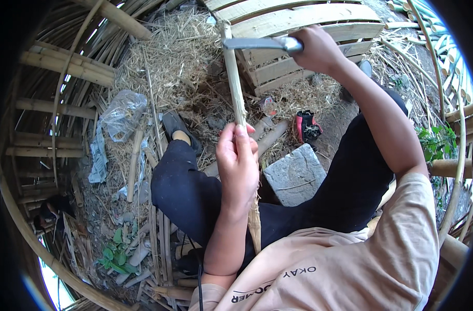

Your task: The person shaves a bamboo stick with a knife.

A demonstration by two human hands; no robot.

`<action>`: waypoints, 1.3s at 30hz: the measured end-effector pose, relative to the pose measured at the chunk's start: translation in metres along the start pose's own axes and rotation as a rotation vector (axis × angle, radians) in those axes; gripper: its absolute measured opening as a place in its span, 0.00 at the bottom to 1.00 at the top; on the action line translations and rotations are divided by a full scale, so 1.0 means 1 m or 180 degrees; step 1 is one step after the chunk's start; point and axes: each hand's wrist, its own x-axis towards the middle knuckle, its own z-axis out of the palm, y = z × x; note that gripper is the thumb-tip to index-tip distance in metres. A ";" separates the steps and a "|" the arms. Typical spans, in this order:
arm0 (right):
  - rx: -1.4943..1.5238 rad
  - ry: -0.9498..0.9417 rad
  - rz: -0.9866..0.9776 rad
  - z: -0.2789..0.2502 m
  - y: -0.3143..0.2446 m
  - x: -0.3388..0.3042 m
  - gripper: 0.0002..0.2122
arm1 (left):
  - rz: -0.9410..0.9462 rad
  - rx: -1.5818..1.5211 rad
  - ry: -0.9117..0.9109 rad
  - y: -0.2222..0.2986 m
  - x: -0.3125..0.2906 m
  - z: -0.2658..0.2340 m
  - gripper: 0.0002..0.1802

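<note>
We sit above a grey stone block [294, 174] on the ground, and everything else is placed from it. Just left of the block our left hand [237, 160] is clenched around a thin bamboo strip [235, 88], which rises steeply from our lap, past the block's left edge, up toward the wooden pallet [298, 26] lying well beyond the block. Above the block, in front of the pallet, our right hand [317, 49] grips the handle of a long knife [260, 43]; its blade lies crosswise, the tip meeting the strip's top end. Just beyond the block sits a small red and black thing [307, 127] in the straw, and a bamboo stub [270, 136] lies between it and our left hand. Our knees in dark trousers [190, 192] flank the block on both sides. Further left of the block lie a crumpled clear plastic bag [123, 111], loose straw [179, 57] and split bamboo poles [65, 67]; to its right, green leaves [439, 141].
</note>
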 end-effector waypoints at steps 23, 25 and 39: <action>-0.0354 -0.0499 0.0302 0.009 -0.011 0.002 0.11 | 0.0269 0.0764 0.0129 -0.004 0.003 0.005 0.12; -0.0694 0.0156 0.0455 -0.005 0.010 0.012 0.18 | 0.0237 0.0613 0.0074 -0.002 0.001 0.003 0.12; -0.0042 -0.0667 -0.0524 -0.002 -0.051 -0.020 0.05 | -0.0010 0.0215 0.0085 0.007 0.007 0.002 0.10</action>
